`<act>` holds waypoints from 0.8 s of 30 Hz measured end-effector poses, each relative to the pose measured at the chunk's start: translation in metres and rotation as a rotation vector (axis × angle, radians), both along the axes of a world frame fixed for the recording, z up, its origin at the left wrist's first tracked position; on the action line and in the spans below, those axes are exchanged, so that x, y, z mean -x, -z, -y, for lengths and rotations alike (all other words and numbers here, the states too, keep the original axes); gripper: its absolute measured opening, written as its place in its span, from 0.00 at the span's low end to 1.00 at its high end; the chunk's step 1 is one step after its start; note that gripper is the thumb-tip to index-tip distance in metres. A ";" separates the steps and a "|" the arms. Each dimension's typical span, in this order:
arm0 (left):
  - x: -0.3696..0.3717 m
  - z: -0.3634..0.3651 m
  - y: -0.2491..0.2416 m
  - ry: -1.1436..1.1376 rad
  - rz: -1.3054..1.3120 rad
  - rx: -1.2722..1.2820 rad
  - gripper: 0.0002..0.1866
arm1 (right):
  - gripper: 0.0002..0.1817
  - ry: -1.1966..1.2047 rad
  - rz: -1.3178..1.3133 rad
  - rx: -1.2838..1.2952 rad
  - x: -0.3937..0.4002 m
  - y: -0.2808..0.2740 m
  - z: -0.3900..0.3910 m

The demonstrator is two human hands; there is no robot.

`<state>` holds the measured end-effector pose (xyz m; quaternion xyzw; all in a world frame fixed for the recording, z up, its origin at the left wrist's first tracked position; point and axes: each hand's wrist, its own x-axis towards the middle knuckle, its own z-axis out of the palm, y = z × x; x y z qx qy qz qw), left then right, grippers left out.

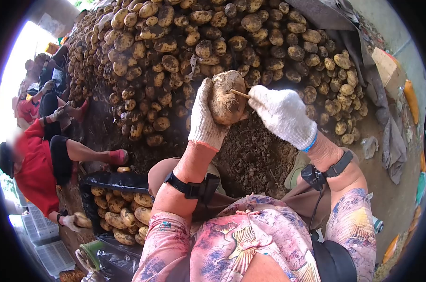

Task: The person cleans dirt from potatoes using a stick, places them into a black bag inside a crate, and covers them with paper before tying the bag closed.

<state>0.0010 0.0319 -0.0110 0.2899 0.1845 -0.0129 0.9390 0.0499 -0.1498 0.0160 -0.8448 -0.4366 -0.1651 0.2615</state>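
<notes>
My left hand point(207, 115), in a white knit glove, is wrapped around the left side of a large, soil-streaked potato point(227, 101). Close to its right side, my gloved right hand point(282, 115) pinches a thin wooden stick point(240, 94). The stick's tip lies against the potato's face in this view. Both hands are raised in front of a big heap of dirty potatoes point(170, 63). Loose dark soil point(255, 157) lies below them, between my knees.
At my left stands a black-lined crate point(114, 181) filled with potatoes. Beyond it sits a person in a red shirt point(36, 169), a gloved hand point(72, 223) holding a potato. Pale plastic crates point(53, 257) stand lower left. Grey cloth point(384, 108) and a cardboard box point(387, 73) lie right.
</notes>
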 end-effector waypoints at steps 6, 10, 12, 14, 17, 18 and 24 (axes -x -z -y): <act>-0.006 0.000 0.016 0.000 -0.045 0.109 0.27 | 0.04 -0.219 0.073 0.166 0.023 0.000 -0.004; -0.010 -0.001 0.011 -0.020 0.004 0.133 0.29 | 0.06 -0.172 -0.175 0.105 0.027 -0.004 -0.006; -0.011 -0.001 0.006 -0.062 -0.029 0.120 0.27 | 0.05 -0.082 -0.172 -0.033 0.017 -0.007 -0.002; -0.002 0.004 -0.003 -0.044 -0.008 0.061 0.26 | 0.07 0.041 -0.132 -0.070 0.004 -0.009 -0.001; -0.002 0.007 -0.004 -0.058 -0.040 -0.037 0.26 | 0.07 0.085 0.019 0.017 -0.008 -0.005 -0.001; -0.004 0.007 -0.001 -0.083 -0.050 -0.046 0.26 | 0.07 0.087 -0.043 0.065 -0.003 -0.010 -0.004; -0.004 0.006 0.009 -0.035 0.121 -0.225 0.23 | 0.08 -0.164 -0.030 0.113 0.014 -0.008 -0.002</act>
